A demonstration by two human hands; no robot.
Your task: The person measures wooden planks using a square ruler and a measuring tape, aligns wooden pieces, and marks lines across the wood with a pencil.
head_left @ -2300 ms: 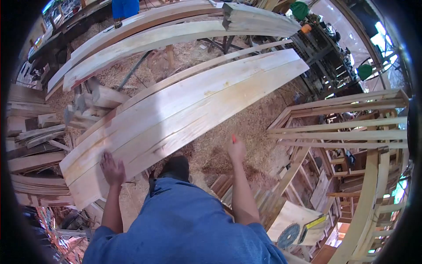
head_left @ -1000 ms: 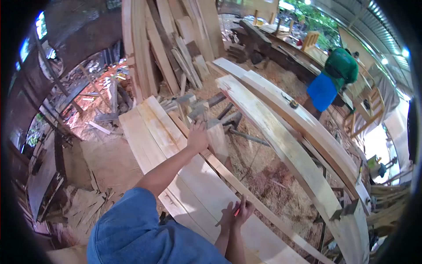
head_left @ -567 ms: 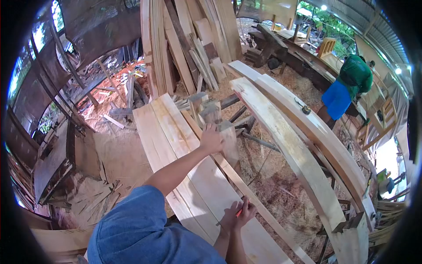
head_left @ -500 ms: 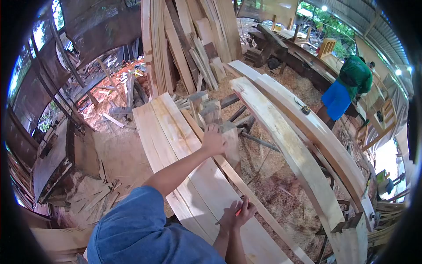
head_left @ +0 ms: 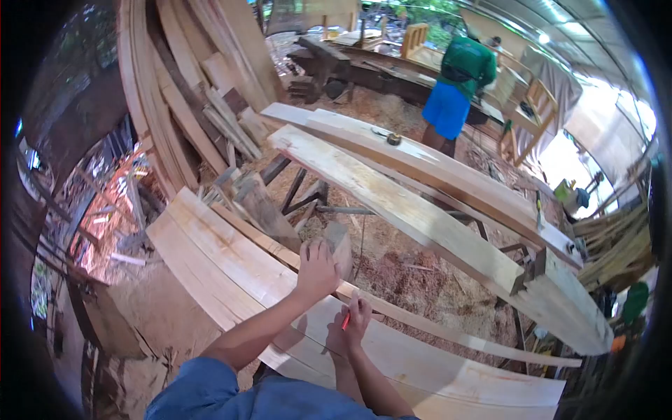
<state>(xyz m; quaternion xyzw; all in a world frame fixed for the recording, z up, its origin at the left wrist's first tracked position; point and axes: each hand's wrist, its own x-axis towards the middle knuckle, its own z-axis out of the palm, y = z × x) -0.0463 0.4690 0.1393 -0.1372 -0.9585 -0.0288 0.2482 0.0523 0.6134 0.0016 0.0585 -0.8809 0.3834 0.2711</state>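
My left hand [head_left: 318, 271] is closed over a narrow wooden strip [head_left: 448, 334], which runs along the far edge of a wide pale plank [head_left: 413, 353]. Against those fingers stands a blurred greyish piece of wood [head_left: 339, 241]; whether they touch it I cannot tell. Close by on the right, my right hand [head_left: 358, 316] pinches a red pencil [head_left: 345, 321] beside the strip, over the plank. A second pale board [head_left: 210, 259] lies along the plank's near side. Part of the strip is hidden under my left hand.
Beyond the strip, a thick curved beam [head_left: 399, 203] and another beam [head_left: 448, 171] bearing a tape measure [head_left: 394, 139] rest on supports. Tall boards [head_left: 182, 84] lean at the back left. A co-worker in a green shirt [head_left: 467, 61] bends over a bench. Sawdust [head_left: 392, 276] covers the floor.
The view has swung to the right. My hands are closer together now, and my right hand with the pencil has come up to the strip. My left hand remains on the strip.
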